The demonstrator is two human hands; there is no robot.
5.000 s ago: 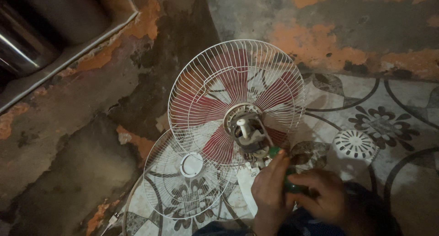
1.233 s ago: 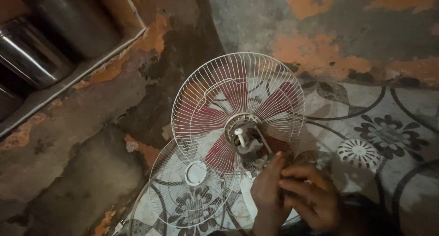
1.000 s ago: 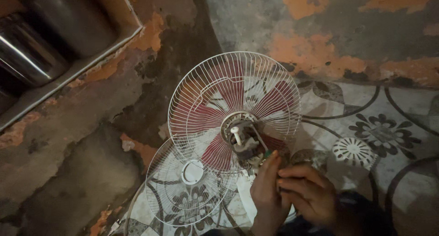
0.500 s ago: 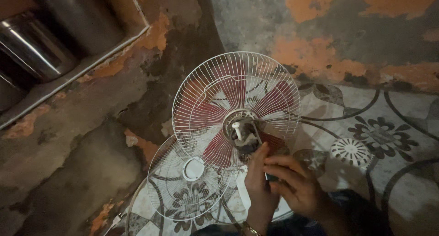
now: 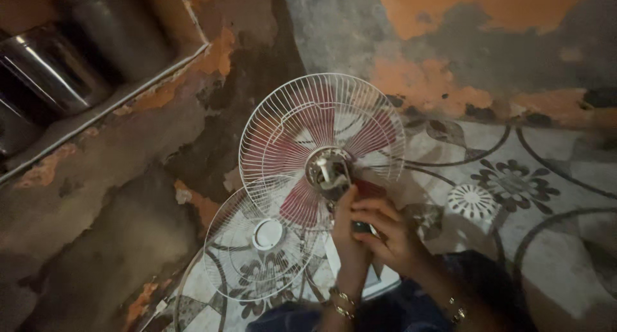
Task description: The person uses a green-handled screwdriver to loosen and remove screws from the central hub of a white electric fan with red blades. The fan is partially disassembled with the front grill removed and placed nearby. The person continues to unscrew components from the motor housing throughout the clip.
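Note:
A fan with a white wire guard (image 5: 283,123) and red blades (image 5: 324,116) lies tilted against the wall, its bare motor (image 5: 328,171) facing me. My left hand (image 5: 347,226) reaches up to the motor's lower edge, back towards me, so its grip is hidden. My right hand (image 5: 389,232) is curled beside it around a dark green screwdriver handle (image 5: 363,227), only a sliver of which shows between the hands. Both wrists wear bangles.
A loose white front guard (image 5: 234,268) with a round centre cap leans under the fan. Steel vessels (image 5: 45,68) stand on a ledge at upper left. A round white drain cover (image 5: 472,200) sits in the patterned floor (image 5: 553,242). The peeling wall (image 5: 450,49) is close behind.
Both hands have moved up and left, closing on the motor. The green tool shows less than five seconds ago. The view has shifted a little, and my wrists now show.

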